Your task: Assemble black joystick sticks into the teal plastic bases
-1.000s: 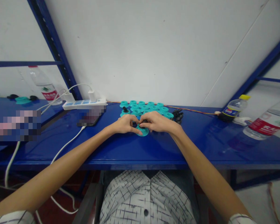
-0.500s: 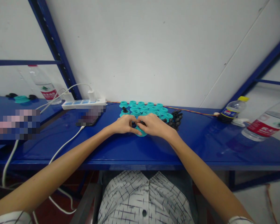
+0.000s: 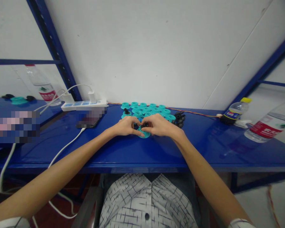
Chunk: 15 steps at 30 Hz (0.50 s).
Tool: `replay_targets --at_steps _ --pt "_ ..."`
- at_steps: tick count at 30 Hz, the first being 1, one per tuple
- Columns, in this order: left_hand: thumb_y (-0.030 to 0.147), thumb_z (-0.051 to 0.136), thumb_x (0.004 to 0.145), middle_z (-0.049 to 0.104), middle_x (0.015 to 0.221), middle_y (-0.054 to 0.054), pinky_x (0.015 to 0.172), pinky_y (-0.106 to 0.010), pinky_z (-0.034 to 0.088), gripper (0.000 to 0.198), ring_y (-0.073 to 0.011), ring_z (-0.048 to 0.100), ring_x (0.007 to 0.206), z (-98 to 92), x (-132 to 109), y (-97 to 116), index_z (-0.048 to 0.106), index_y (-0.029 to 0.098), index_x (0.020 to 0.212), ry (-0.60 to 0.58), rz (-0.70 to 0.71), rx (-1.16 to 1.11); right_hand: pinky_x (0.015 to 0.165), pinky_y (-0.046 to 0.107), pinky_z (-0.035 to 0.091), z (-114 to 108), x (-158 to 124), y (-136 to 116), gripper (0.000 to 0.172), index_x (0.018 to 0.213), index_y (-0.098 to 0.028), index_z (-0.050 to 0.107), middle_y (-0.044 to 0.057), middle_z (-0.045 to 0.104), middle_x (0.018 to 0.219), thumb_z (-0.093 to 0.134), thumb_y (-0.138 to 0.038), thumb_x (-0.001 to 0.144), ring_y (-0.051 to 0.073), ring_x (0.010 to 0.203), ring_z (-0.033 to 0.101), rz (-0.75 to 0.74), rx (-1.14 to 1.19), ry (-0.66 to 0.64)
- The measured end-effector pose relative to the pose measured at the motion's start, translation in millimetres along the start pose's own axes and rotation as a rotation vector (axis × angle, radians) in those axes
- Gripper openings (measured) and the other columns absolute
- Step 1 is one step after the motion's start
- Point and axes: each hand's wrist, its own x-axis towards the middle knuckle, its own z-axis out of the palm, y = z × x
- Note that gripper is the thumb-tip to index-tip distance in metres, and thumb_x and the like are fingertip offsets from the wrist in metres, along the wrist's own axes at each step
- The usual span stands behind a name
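Both hands meet over a teal round flanged part (image 3: 144, 134) on the blue bench (image 3: 204, 148). My left hand (image 3: 126, 125) curls its fingers onto the part's left side. My right hand (image 3: 158, 124) pinches a small black piece (image 3: 145, 124) at the part's top centre. Just behind my hands lie several more teal round parts (image 3: 149, 110), one carrying a black knob (image 3: 126, 111). A heap of small black pieces (image 3: 180, 119) sits right of my right hand.
A white power strip (image 3: 84, 104) with plugged cables, and a phone (image 3: 89, 122) on a white cable lie at left. Bottles stand at far left (image 3: 43, 85) and right (image 3: 235, 111), with a larger one (image 3: 268, 124) lying at the right. A white wall stands behind.
My hands stay on the teal part; the right hand's fingers shifted slightly over its centre. The view drifted a little.
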Motion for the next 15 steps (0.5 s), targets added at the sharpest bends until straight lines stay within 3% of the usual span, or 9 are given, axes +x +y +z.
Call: replay_targets --at_steps 6,15 --pt "0.054 0.079 0.063 0.063 0.078 0.000 0.058 -0.021 0.034 0.045 -0.0109 0.048 0.065 0.7 0.9 -0.2 0.074 0.016 0.088 0.009 0.005 0.007 0.061 0.025 0.030 7.0 3.8 0.4 0.019 0.091 -0.013 0.069 0.006 0.069 0.079 0.062 -0.030 0.087 0.015 0.069 0.056 -0.033 -0.142 0.064" --pt "0.053 0.080 0.062 0.064 0.080 -0.001 0.059 -0.021 0.037 0.045 -0.0121 0.052 0.067 3.8 2.7 -5.0 0.071 0.015 0.085 0.007 0.028 -0.028 0.060 0.029 0.025 17.4 8.0 -10.2 0.021 0.098 -0.015 0.066 0.009 0.069 0.082 0.052 -0.027 0.088 0.019 0.070 0.056 0.036 -0.337 0.093"
